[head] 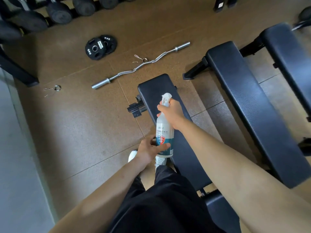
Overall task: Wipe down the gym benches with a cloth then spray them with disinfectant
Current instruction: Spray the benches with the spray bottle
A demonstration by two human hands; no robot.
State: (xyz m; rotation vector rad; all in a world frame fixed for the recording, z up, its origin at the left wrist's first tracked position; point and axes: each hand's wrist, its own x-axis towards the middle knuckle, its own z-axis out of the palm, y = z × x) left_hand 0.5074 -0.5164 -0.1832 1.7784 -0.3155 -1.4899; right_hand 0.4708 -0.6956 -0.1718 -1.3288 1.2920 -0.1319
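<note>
As both hands (170,113) (149,150) grip it, the spray bottle's (164,132) fill level is unclear.

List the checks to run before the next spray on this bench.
1. Right-hand grip round the spray bottle neck: ok.
2. Left-hand grip holding the bottle's lower body: ok.
3. Nozzle over the near bench: ok.
4. Visible pad free of objects: ok.
5. Bench wiped first: cannot tell; no cloth in view.
</note>
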